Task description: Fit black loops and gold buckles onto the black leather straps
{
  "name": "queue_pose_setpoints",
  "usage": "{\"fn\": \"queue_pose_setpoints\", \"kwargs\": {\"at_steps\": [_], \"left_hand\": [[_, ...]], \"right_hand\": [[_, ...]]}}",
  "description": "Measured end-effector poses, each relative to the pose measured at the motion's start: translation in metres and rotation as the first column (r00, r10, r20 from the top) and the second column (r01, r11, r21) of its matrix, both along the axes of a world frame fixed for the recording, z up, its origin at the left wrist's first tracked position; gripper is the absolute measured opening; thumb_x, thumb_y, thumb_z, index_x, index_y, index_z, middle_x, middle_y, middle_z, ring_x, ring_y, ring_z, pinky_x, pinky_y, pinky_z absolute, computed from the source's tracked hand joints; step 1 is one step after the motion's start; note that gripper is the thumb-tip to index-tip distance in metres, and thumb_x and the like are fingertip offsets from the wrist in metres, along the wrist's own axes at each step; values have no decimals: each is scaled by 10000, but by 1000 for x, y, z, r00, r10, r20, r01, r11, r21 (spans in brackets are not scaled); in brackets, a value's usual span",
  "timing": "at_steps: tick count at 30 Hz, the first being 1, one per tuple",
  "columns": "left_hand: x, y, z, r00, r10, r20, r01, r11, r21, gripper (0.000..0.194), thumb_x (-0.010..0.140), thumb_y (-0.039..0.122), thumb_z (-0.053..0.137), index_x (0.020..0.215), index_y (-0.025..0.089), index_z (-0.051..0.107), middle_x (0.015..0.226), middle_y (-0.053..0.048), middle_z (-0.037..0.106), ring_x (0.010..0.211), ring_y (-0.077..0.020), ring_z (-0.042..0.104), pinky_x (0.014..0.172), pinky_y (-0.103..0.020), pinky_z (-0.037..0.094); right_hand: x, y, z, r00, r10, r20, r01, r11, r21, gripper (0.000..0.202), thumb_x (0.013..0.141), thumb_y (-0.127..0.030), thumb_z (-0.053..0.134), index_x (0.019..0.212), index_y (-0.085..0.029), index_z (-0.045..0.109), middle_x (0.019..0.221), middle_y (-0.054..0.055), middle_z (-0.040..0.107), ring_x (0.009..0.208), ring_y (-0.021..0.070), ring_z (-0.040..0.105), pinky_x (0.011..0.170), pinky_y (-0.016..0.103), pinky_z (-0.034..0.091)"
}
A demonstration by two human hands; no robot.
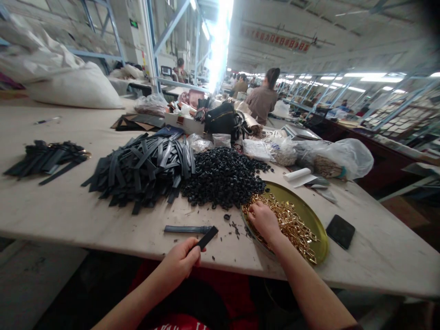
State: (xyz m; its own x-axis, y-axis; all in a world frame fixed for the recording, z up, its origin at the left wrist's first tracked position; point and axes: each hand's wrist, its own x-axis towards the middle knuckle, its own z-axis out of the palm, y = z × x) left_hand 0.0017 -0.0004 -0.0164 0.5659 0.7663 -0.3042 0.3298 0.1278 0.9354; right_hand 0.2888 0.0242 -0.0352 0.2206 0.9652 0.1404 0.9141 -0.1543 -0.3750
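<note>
The left hand (182, 259) pinched a black strap (208, 237) above the desk's (130, 229) front edge, seemingly keeping its end free, while the right hand (264, 222) (its grip's contents I couldn't tell) reached among gold buckles (292, 222) that a round tray (314, 219) presumably kept from scattering.

A white glare streak (222, 46) burns out the top centre; rows of fluorescent tubes (374, 79) light the right background. The tabletop (130, 233) is evenly, softly lit, darkness pooling beneath. Gold-coloured buckles (295, 224) glint at lower right. The distant banner (275, 39) is blurred, the upper-right corner blackened, and wide-angle distortion tilts the edges.
</note>
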Motion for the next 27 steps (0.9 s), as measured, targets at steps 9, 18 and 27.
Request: {"fn": "queue_pose_setpoints", "kwargs": {"at_steps": [9, 18, 27], "left_hand": [[36, 22, 14, 995, 61, 77, -65, 996, 60, 274, 828, 399, 384, 816, 152, 503, 596, 48, 462, 426, -60, 359, 409, -182, 283], [34, 34, 1, 997, 38, -63, -29, 991, 133, 288, 791, 419, 489, 748, 140, 545, 627, 26, 524, 574, -100, 461, 529, -204, 347], [29, 33, -2, 990, 99, -101, -77, 977, 200, 187, 786, 303, 461, 748, 144, 550, 657, 25, 538, 616, -113, 469, 565, -212, 344]], "right_hand": [[-70, -33, 22, 53, -101, -993, -155, 982, -108, 262, 680, -395, 666, 767, -175, 555, 857, 46, 661, 650, 111, 573, 647, 269, 448], [-102, -29, 16, 184, -34, -982, -217, 973, -75, 258, 685, -407, 655, 776, -171, 604, 641, -22, 572, 549, 90, 488, 538, 238, 394], [-115, -38, 11, -34, -119, -992, -260, 960, -106, 430, 652, -256, 687, 1045, -233, 515, 739, -34, 572, 625, 94, 503, 570, 224, 404]]}}
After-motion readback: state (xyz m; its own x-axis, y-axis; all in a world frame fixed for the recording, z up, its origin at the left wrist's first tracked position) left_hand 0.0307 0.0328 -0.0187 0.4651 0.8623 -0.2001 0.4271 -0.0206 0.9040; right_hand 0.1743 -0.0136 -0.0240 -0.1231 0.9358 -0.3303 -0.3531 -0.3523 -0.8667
